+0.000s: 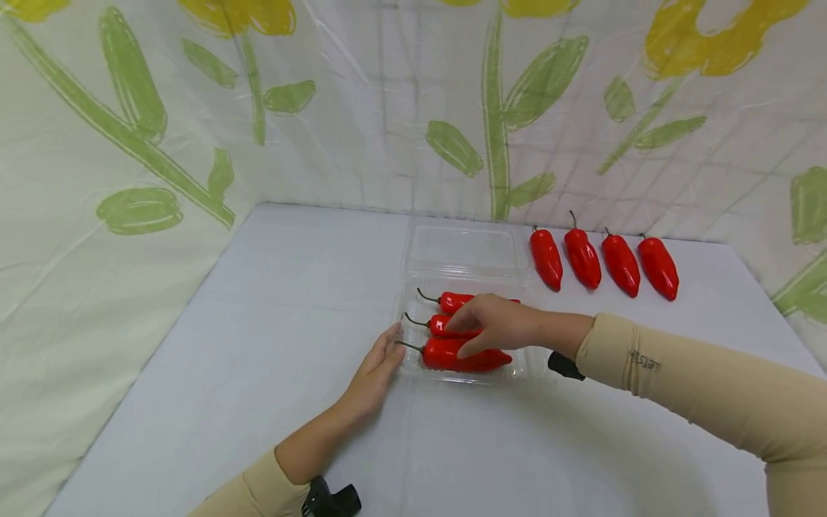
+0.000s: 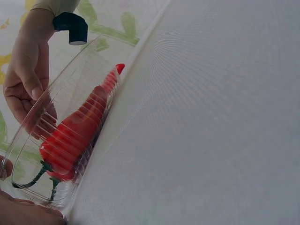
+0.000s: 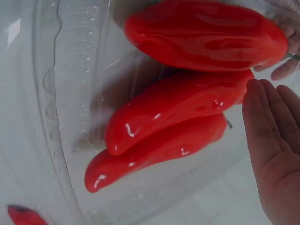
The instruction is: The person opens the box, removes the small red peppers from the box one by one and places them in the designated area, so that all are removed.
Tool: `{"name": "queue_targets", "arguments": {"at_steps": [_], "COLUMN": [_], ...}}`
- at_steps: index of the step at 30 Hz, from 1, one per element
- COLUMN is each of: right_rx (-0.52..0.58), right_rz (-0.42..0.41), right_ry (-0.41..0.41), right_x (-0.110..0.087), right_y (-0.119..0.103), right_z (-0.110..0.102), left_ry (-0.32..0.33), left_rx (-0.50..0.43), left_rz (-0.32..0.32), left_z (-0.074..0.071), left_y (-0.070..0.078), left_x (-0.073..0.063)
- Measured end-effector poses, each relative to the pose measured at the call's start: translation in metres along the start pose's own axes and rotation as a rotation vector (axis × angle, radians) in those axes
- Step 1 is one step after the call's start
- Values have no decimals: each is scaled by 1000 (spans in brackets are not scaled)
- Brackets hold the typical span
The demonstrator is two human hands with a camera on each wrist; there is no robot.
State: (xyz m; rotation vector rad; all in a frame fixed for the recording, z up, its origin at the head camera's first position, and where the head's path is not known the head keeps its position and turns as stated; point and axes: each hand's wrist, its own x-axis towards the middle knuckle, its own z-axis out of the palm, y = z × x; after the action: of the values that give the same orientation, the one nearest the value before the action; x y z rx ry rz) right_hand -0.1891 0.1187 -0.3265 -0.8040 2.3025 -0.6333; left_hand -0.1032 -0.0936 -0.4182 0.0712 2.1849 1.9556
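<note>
Three red peppers with green stems lie side by side in a clear plastic box (image 1: 538,362): a front pepper (image 1: 441,353), a middle pepper (image 1: 438,325) and a back pepper (image 1: 454,300). Over them is my right hand (image 1: 502,323), thumb and fingers apart, gripping nothing. Its straight fingers (image 3: 265,110) end beside the peppers' stem half in the right wrist view. My left hand (image 1: 370,379) rests against the box's left wall, fingers extended along it near the front corner. The right hand partly hides the middle and back peppers.
The box's clear lid (image 1: 468,248) lies folded open behind it. At the back right, several more red peppers (image 1: 620,264) lie in a row near the table's far edge. A flowered curtain (image 1: 362,136) hangs behind the white table (image 1: 291,301).
</note>
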Motion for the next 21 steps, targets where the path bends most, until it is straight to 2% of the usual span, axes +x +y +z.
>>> {"name": "queue_targets", "arguments": {"at_steps": [11,21], "right_rx": [-79,-193], "right_rz": [57,94], "right_ry": [-39,-58], "right_x": [18,23], "right_y": [-4,-9], "right_z": [11,23], "left_ry": [-13,-14], "left_rx": [-3,8], "left_rz": [2,-14], "left_z": [-1,-2], "left_y": [-1,-3], "left_x": [0,1]}}
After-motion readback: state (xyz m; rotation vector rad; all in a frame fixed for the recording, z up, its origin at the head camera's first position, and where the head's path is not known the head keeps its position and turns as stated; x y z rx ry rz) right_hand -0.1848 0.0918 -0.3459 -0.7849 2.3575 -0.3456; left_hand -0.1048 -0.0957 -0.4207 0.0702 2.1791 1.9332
